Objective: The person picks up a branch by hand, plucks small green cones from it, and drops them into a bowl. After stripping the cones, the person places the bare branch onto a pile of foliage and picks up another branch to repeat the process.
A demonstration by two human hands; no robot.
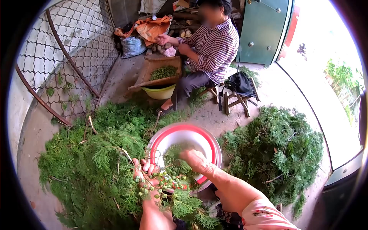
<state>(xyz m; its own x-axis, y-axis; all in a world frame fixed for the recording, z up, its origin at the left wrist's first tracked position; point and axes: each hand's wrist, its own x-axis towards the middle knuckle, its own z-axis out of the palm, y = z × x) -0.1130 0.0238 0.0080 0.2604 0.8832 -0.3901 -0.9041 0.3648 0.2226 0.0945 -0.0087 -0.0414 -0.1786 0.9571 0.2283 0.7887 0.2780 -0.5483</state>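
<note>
My left hand [147, 177] is closed around an evergreen branch [184, 203] with flat, feathery leaves and clusters of small round green cones [163, 186]. The branch hangs over the near rim of a white basin [212, 147] with a red band inside. Above the basin's middle is my right hand [196, 160], close to blurred green sprigs [174, 153]. Its fingers are smeared by motion, and whether they grip anything cannot be made out.
Cut evergreen branches lie in a large pile [88, 165] at left and another [276, 153] at right. Ahead sits a person [218, 46] beside a woven basket [151, 71] of green cones over a yellow basin [161, 93]. A stool [241, 100] bears a black bag [239, 82].
</note>
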